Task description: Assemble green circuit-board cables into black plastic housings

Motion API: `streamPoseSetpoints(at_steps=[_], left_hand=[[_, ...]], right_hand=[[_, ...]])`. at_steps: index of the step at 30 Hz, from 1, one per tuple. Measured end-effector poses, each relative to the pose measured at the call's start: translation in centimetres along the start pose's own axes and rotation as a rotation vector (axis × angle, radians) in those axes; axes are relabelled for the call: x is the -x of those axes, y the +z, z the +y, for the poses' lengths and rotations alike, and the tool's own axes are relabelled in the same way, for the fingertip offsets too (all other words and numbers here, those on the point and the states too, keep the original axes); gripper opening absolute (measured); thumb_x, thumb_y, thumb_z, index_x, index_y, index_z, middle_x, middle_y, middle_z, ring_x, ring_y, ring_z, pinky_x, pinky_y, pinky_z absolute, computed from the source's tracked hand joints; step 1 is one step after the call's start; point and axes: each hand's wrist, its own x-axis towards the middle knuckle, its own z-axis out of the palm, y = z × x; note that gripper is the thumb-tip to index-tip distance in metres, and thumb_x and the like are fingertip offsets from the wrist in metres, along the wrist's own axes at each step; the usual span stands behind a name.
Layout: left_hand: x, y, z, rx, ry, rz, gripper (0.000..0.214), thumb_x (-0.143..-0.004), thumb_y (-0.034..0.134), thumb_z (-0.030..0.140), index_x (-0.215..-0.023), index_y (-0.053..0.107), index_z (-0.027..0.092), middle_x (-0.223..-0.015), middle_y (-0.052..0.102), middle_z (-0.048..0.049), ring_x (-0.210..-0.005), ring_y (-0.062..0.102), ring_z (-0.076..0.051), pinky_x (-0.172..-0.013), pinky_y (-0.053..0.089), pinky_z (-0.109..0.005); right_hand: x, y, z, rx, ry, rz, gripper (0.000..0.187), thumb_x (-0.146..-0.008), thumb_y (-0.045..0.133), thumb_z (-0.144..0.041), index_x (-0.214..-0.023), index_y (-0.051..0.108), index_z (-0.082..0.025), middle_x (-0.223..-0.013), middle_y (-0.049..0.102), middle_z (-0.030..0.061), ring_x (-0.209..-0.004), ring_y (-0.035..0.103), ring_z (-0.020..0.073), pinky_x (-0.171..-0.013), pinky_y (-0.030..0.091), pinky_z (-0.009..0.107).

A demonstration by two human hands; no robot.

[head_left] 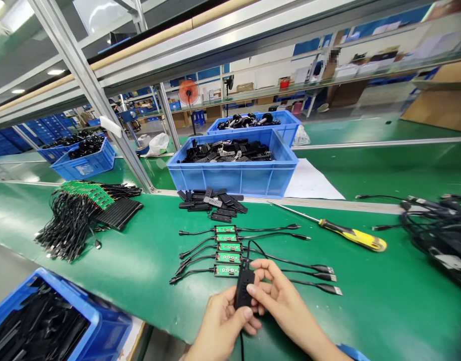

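Both my hands grip one small black plastic controller box [245, 288] with a cable leaving each end. My left hand [227, 317] closes round its lower end, thumb on the near edge. My right hand [276, 291] pinches its right side, thumb on the front face. Just beyond lies a column of several green circuit boards [227, 257] in open black casings, each with a short lead to the left and a USB cable to the right. Behind them is a loose pile of black cover pieces [211, 201], one showing a grey face.
A yellow-handled screwdriver [350, 234] lies to the right, near tangled black cables [437, 225]. Blue bins [232, 175] of black parts stand behind. Bundled boards with cables [80, 215] sit at left, above another blue bin [102, 326]. A metal post [91, 95] rises at left.
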Motion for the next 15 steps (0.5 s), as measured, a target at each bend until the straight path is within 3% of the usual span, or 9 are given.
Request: streamPoseSetpoints(at_steps=[3,5,9,12,15], left_hand=[[0.6,-0.1,-0.1,-0.21,0.035,-0.009,0.051,-0.088,0.059,0.056,-0.112,0.063,0.011,-0.095,0.068,-0.0123,-0.072,0.067,-0.016,-0.062,0.053,-0.023],[0.8,-0.1,-0.1,-0.373,0.04,-0.003,0.045,-0.093,0.052,0.052,-0.111,0.062,0.013,-0.09,0.069,-0.0101,-0.067,0.066,-0.014,-0.063,0.053,-0.023],[0.7,0.2,0.1,-0.531,0.011,-0.043,0.04,-0.098,0.043,0.048,-0.107,0.062,0.013,-0.076,0.068,-0.0055,-0.049,0.058,-0.009,-0.053,0.048,-0.02],[0.3,0.3,0.8,-0.558,0.041,-0.098,0.04,-0.093,0.054,0.046,-0.12,0.059,0.016,-0.089,0.069,-0.0079,-0.065,0.064,-0.015,-0.061,0.05,-0.022],[0.0,-0.6,1.6,-0.714,0.178,-0.045,0.053,-0.083,0.07,0.038,-0.131,0.054,0.023,-0.107,0.066,-0.0092,-0.093,0.062,-0.022,-0.081,0.05,-0.029]], right_hand=[[0.1,-0.1,-0.7,0.093,0.038,-0.074,0.056,-0.082,0.056,-0.069,-0.109,0.052,-0.02,-0.075,0.056,-0.0017,-0.054,0.051,0.0105,-0.05,0.043,0.023],[0.1,-0.2,-0.9,0.156,0.026,-0.092,0.057,-0.083,0.051,-0.072,-0.099,0.057,-0.018,-0.067,0.054,-0.0018,-0.052,0.047,0.0104,-0.05,0.04,0.023],[0.5,-0.1,-1.2,0.205,-0.03,-0.04,0.058,-0.082,0.048,-0.075,-0.081,0.057,-0.018,-0.06,0.046,-0.0036,-0.049,0.04,0.0094,-0.046,0.033,0.022],[1.1,-0.4,-2.4,0.234,-0.057,0.021,0.057,-0.084,0.046,-0.073,-0.093,0.06,-0.019,-0.063,0.047,-0.0029,-0.051,0.042,0.011,-0.047,0.036,0.023],[2.3,-2.6,-5.1,0.443,-0.151,0.256,0.053,-0.089,0.042,-0.067,-0.113,0.061,-0.023,-0.069,0.055,-0.0003,-0.058,0.05,0.0159,-0.054,0.041,0.026]])
